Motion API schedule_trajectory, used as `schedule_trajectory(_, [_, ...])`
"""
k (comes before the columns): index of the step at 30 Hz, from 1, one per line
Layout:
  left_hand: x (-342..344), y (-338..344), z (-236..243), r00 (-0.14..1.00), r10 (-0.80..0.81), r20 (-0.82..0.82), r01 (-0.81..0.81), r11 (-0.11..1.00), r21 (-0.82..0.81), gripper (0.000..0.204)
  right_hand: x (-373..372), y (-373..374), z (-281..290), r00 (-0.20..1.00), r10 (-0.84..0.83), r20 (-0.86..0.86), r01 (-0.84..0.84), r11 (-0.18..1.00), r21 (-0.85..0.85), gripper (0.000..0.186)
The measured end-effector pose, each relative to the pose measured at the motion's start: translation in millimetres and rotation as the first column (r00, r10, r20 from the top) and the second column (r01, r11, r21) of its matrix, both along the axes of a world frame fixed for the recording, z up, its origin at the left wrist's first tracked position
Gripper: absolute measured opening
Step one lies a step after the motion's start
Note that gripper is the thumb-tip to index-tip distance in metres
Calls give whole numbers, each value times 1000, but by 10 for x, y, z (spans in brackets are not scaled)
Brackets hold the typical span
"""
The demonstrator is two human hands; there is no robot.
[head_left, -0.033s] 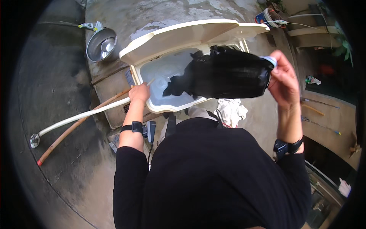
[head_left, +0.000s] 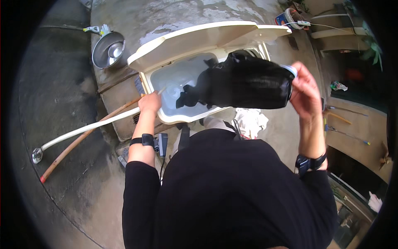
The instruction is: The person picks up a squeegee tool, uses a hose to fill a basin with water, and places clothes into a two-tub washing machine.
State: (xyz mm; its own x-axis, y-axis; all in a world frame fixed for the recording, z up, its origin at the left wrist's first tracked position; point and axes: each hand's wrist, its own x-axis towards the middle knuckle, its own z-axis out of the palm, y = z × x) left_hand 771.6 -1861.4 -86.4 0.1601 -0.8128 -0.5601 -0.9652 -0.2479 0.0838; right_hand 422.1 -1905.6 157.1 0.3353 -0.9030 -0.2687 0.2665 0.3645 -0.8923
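My right hand (head_left: 306, 89) grips the right end of a large glossy black bundle (head_left: 253, 83), by a pale blue edge. I cannot tell whether the bundle is cloth or a bag. It hangs over the right part of a cream-coloured tub (head_left: 178, 121), and its ragged left end reaches over the pale bluish water (head_left: 174, 79). At the tub's left corner my left hand (head_left: 150, 102) is closed round a white hose (head_left: 89, 125). A thin pale tip sticks out past its fingers over the water. What lies beneath the bundle is hidden.
The tub's raised cream lid (head_left: 195, 37) stands along the far side. A wooden pole (head_left: 78, 145) leans below the hose. A metal basin (head_left: 99, 56) sits far left, a bucket (head_left: 286, 18) far right. White cloth (head_left: 251, 120) lies on the floor near my legs.
My right hand has come slightly down and left, and the bundle's right end has dipped a little with it. The left hand keeps its place on the hose.
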Motion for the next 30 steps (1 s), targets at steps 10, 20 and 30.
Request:
schedule_trajectory(10, [-11,-24,36,1000,-16,3,16,1000,24,28,-1745,1132,-2247,54,-48,-997,269,963,-32,49])
schedule_trajectory(20, [-51,-21,56,998,4,66,-10,996,94,28,-378,-612,-2754,52,17,-999,-126,992,11,72])
schedule_trajectory(30, [3,10,66,999,9,40,-10,1000,23,27,-757,-806,-1456,830,-434,-351,436,897,-78,12])
